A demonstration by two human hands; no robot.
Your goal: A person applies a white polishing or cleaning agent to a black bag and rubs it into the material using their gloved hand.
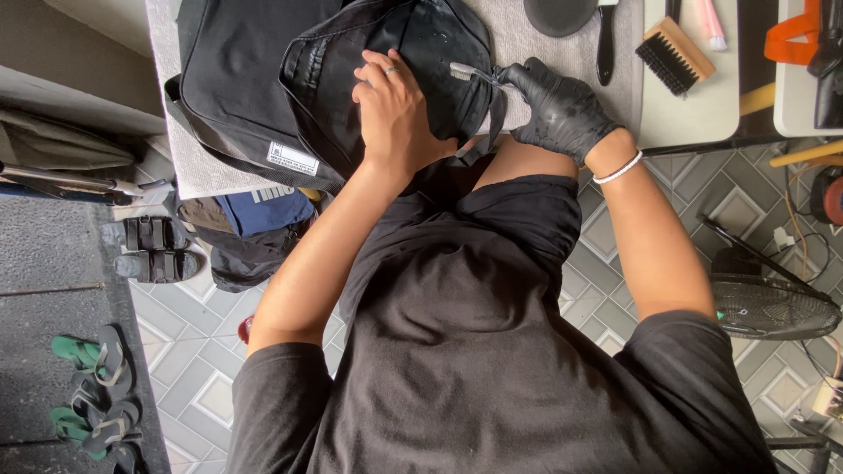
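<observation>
- The right hand (562, 110), in a black glove, pinched the handle of a small toothbrush (470, 73), its pale bristles laid against the black bag (395, 61).
- The left hand (395, 110), bare with a ring, lay flat with fingers spread, pressing the bag down without gripping it.
- The bag rested on the grey-covered table (189, 162), right in front of the person.
- Its fabric looked soft and floppy, likely light and prone to buckling under scrubbing; a palm flat on the panel seemed the best hold.
- A wooden brush (674, 54) lay well apart on the right.
</observation>
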